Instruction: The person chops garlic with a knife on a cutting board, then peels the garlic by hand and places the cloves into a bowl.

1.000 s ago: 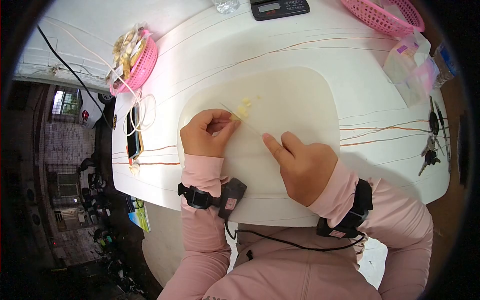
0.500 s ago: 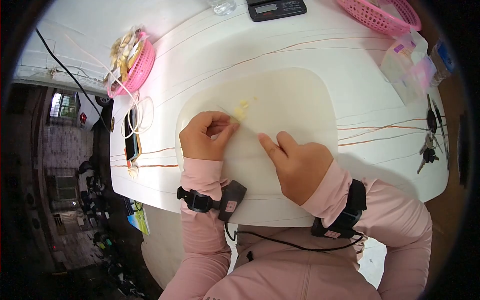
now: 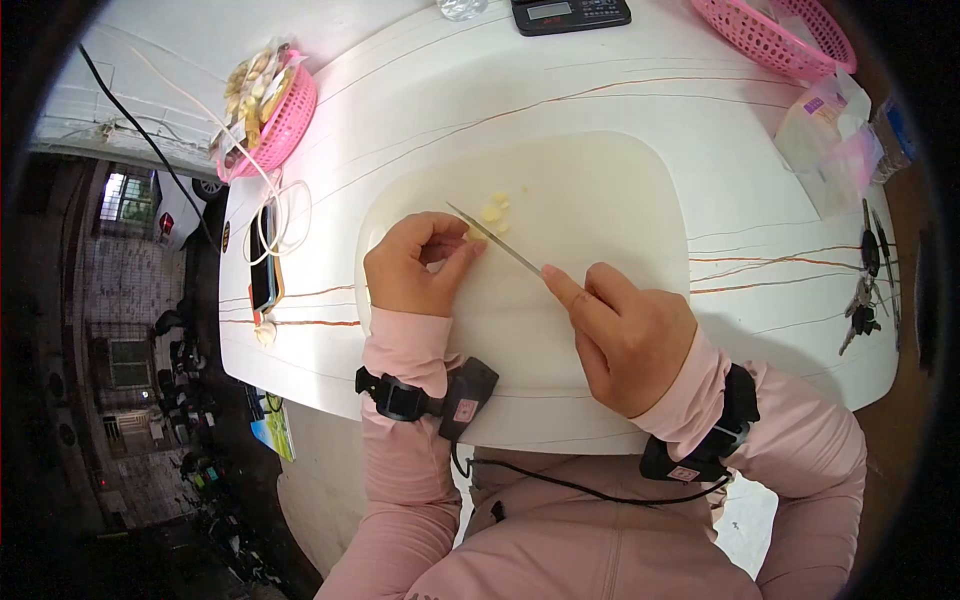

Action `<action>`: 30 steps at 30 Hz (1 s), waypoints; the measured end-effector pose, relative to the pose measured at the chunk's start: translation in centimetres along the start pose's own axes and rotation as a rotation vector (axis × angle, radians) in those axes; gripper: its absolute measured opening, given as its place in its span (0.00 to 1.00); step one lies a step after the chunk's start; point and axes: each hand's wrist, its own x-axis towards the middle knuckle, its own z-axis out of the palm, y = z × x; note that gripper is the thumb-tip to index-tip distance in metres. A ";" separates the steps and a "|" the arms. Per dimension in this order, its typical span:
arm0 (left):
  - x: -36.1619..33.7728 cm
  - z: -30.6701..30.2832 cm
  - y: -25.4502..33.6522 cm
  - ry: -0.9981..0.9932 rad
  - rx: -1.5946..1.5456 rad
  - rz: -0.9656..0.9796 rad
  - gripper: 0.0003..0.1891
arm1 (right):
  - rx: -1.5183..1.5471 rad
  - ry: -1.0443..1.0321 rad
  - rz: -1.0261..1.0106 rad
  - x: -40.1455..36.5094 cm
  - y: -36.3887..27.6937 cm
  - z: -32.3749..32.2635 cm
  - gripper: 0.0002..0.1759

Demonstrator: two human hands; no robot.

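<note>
Just beyond the fingertips of the left hand [image 3: 412,268], pinched together on a small pale-yellow piece [image 3: 473,233], runs a narrow grey metal knife [image 3: 505,246], clamped in the right hand [image 3: 638,345]; past it, flat yellow slices [image 3: 491,213] lie on the rounded whitish board [image 3: 600,190].

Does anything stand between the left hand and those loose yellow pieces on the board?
Yes: the knife blade, held by the right hand, slants between the left hand and the loose yellow pieces on the board.

Cutting board [image 3: 615,190] free at upper right; knife [image 3: 499,240] blocks way beside left hand [image 3: 415,265].
</note>
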 end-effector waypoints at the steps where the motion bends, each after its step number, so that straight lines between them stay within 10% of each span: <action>1: 0.0 0.0 0.0 0.002 0.001 0.002 0.09 | -0.002 -0.001 -0.003 0.0 0.0 0.0 0.26; 30: 0.1 0.2 -0.2 0.003 0.032 0.024 0.09 | -0.275 -0.094 -0.128 0.8 -0.3 0.7 0.25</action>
